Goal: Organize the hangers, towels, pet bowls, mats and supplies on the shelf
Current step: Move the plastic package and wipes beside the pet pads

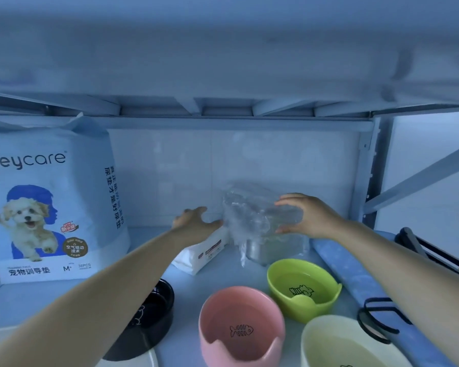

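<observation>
A crinkled clear plastic bag [252, 213] with a metal bowl [265, 251] showing through its lower part stands at the back of the shelf. My right hand [306, 217] grips the bag's right side. My left hand [196, 221] is spread, fingers apart, touching the bag's left edge and resting over a white soft pack [202, 256]. In front sit a green bowl [302, 290], a pink bowl [240, 327] with a fishbone mark, a pale cream bowl [342, 345] and a black bowl [149, 319] partly under my left forearm.
A large pack of pet training pads [45, 197] stands at the left. A rolled blue mat [355, 284] lies along the right, with black hangers [376, 319] on it and more black hangers [429, 247] behind. The upper shelf's underside [223, 109] is close overhead.
</observation>
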The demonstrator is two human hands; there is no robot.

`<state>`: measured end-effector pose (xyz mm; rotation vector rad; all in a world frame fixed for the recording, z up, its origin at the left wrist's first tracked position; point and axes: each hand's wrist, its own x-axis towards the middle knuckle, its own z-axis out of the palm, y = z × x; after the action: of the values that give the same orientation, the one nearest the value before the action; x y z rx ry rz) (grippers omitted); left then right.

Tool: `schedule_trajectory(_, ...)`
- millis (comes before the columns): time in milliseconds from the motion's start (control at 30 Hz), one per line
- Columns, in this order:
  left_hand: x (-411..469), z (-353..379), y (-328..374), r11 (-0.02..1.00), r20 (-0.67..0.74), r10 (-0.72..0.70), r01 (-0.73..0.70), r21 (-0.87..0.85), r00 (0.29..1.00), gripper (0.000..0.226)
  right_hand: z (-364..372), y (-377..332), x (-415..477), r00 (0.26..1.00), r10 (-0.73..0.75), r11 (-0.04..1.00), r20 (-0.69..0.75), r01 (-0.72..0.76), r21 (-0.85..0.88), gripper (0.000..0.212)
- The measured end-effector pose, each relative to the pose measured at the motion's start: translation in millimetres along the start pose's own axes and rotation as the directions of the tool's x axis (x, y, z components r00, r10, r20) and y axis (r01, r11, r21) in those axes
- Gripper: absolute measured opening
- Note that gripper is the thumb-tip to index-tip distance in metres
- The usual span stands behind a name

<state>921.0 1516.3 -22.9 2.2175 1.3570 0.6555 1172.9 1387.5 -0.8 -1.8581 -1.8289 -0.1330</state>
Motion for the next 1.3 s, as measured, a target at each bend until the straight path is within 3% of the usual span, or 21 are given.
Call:
schedule_trajectory(100, -4, 14, 32, 0.964, -0.074, 0.252, -0.257, -0.064, 0.965, 0.052, -1, 9, -2, 0.998, -0.034, 0.999, -0.062, 0.033, -0.014, 0.06)
schedule_trajectory(200, -9, 29, 62, 0.884, -0.039, 0.466, -0.467, -0.016, 0.884, 0.043, 1, 14, -2, 0.996, -0.046, 0.999, -0.075, 0.045, -0.022, 0.055)
schedule_trajectory(267, -8, 39, 72, 0.85, 0.015, 0.524, -0.524, 0.062, 0.852, 0.039, 3, 16, -2, 0.996, -0.047, 0.999, -0.071, 0.045, -0.029, 0.055)
schedule_trajectory(433, -3, 49, 82, 0.827, 0.026, 0.535, -0.53, 0.186, 0.845, 0.035, 10, 19, -4, 0.996, -0.05, 0.996, -0.071, 0.045, -0.074, 0.057)
schedule_trajectory(833, 7, 49, 69, 0.818, 0.007, 0.569, -0.567, 0.1, 0.822, 0.03, 28, 8, -8, 0.986, 0.012, 0.974, -0.164, -0.048, -0.221, 0.044)
schedule_trajectory(1300, 0, 64, 79, 0.843, -0.122, 0.535, -0.521, 0.132, 0.836, 0.028, 15, 14, -10, 0.99, 0.032, 0.991, -0.139, -0.049, -0.121, 0.044)
